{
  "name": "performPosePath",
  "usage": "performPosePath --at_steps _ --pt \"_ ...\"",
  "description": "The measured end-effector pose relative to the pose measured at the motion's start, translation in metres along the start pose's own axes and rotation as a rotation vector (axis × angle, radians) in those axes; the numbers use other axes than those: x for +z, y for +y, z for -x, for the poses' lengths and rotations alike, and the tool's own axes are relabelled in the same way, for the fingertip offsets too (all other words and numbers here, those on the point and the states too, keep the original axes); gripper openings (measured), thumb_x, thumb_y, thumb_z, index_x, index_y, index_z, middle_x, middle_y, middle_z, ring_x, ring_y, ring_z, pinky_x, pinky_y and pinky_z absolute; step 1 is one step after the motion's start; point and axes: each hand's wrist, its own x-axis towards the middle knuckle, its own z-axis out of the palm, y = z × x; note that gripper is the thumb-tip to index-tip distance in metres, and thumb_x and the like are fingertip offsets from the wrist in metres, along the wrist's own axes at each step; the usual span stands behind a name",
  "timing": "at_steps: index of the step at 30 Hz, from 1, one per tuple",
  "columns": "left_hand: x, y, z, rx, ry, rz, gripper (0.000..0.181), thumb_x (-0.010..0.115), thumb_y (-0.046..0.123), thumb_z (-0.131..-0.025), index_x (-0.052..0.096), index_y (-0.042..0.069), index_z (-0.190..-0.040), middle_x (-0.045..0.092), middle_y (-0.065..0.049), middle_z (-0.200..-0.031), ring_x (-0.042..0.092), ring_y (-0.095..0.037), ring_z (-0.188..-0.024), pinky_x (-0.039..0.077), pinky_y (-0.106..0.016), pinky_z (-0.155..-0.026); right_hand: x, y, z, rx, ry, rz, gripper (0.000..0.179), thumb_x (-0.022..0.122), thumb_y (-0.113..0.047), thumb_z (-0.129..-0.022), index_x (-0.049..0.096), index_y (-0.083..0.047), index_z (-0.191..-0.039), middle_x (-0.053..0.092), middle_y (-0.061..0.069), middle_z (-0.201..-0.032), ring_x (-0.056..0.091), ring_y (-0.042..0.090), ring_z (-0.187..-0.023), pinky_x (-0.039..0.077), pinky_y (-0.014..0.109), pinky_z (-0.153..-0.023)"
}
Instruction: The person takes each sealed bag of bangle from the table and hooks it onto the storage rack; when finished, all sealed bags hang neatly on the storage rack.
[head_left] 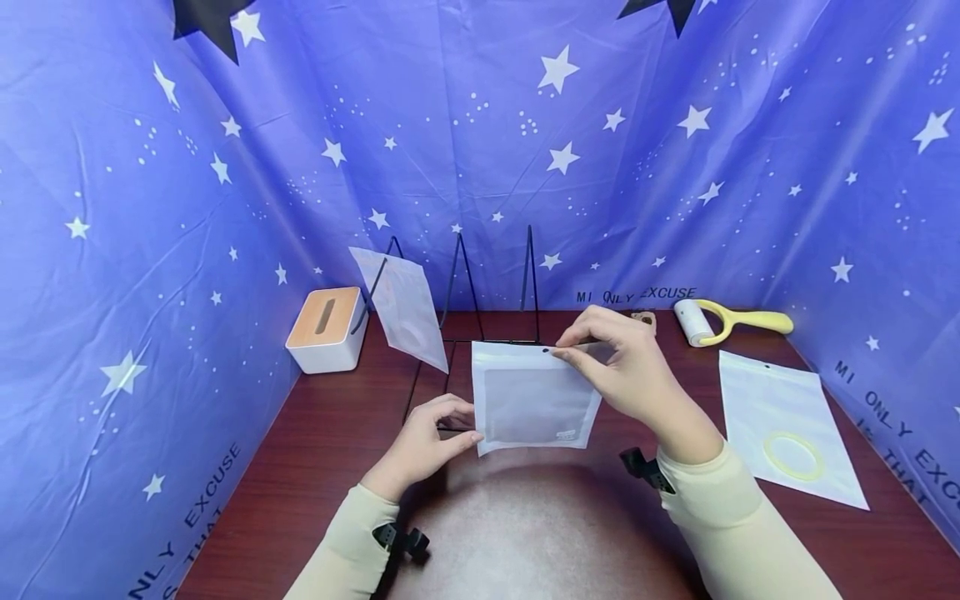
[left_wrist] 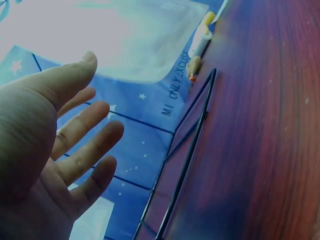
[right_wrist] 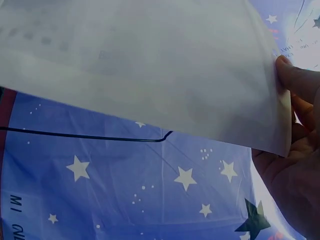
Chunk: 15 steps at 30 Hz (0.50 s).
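Observation:
A white, translucent zip pouch (head_left: 536, 408) hangs upright above the table in front of a black wire rack (left_wrist: 183, 175). My right hand (head_left: 626, 362) pinches its top edge near the hang hole between thumb and fingers; the right wrist view shows the thumb (right_wrist: 295, 75) at the pouch's edge. Beside the pouch's lower left edge is my left hand (head_left: 427, 437), fingers loosely spread. In the left wrist view this hand (left_wrist: 55, 145) holds nothing, its thumb close to the pouch. Another white pouch (head_left: 408, 308) leans in the rack's left end.
A white tissue box (head_left: 322, 358) with a wooden lid stands left of the rack. To the right lies a pouch (head_left: 772, 392) with a yellow ring (head_left: 767, 450) on or in it. Behind are a yellow-handled lint roller (head_left: 757, 321) and a small brown object (head_left: 645, 319). Starry curtains surround the table.

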Motion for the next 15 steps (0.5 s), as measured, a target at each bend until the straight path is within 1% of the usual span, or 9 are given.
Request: performPosePath --at_steps 3,6,8,10,13,15 --pt "0.006 0.002 0.0 -0.043 0.004 0.017 0.02 0.084 0.013 -0.091 0.077 0.016 -0.109 0.075 0.005 -0.099 0.073 -0.017 -0.09 0.061 -0.04 -0.08 0.002 0.0 0.001 -0.011 0.013 -0.005 0.028 0.084 0.006 -0.083 0.078 -0.019 -0.093 0.069 -0.011 -0.089 0.065 0.01 -0.081 0.053 0.021 -0.072" --pt "0.011 0.005 0.0 -0.078 0.01 0.027 0.01 0.083 0.011 -0.092 0.077 0.016 -0.098 0.074 0.005 -0.089 0.069 -0.013 -0.081 0.061 -0.039 -0.072 0.005 0.0 0.0 -0.026 0.022 -0.007 0.029 0.085 0.008 -0.082 0.077 -0.018 -0.093 0.069 -0.011 -0.089 0.065 0.01 -0.08 0.052 0.021 -0.072" --pt "0.012 0.006 0.001 -0.069 0.025 0.018 0.009 0.082 0.011 -0.092 0.076 0.017 -0.09 0.071 0.006 -0.083 0.064 -0.012 -0.072 0.059 -0.037 -0.063 0.006 -0.001 -0.001 -0.034 0.026 -0.005 0.03 0.085 0.009 -0.08 0.077 -0.017 -0.093 0.069 -0.011 -0.089 0.065 0.01 -0.08 0.052 0.021 -0.072" --pt "0.012 0.006 0.001 -0.039 0.039 -0.008 0.013 0.082 0.016 -0.094 0.075 0.022 -0.084 0.066 0.01 -0.077 0.058 -0.01 -0.064 0.054 -0.032 -0.056 0.007 -0.001 -0.002 -0.051 0.034 -0.004 0.031 0.086 0.011 -0.078 0.077 -0.016 -0.092 0.069 -0.01 -0.088 0.064 0.01 -0.079 0.051 0.021 -0.072" --pt "0.012 0.005 0.001 -0.002 0.078 -0.042 0.014 0.082 0.019 -0.094 0.076 0.025 -0.083 0.064 0.013 -0.074 0.052 -0.008 -0.058 0.047 -0.028 -0.051 0.008 -0.002 -0.002 -0.074 0.043 -0.009 0.032 0.087 0.011 -0.076 0.078 -0.015 -0.092 0.07 -0.009 -0.088 0.065 0.011 -0.079 0.049 0.022 -0.072" --pt "0.013 0.004 0.0 0.011 0.114 -0.057 0.013 0.082 0.018 -0.093 0.078 0.026 -0.084 0.065 0.014 -0.074 0.051 -0.006 -0.058 0.046 -0.026 -0.051 0.008 -0.002 -0.002 -0.082 0.046 -0.016 0.031 0.088 0.009 -0.077 0.078 -0.016 -0.092 0.07 -0.008 -0.088 0.065 0.011 -0.08 0.049 0.022 -0.073"
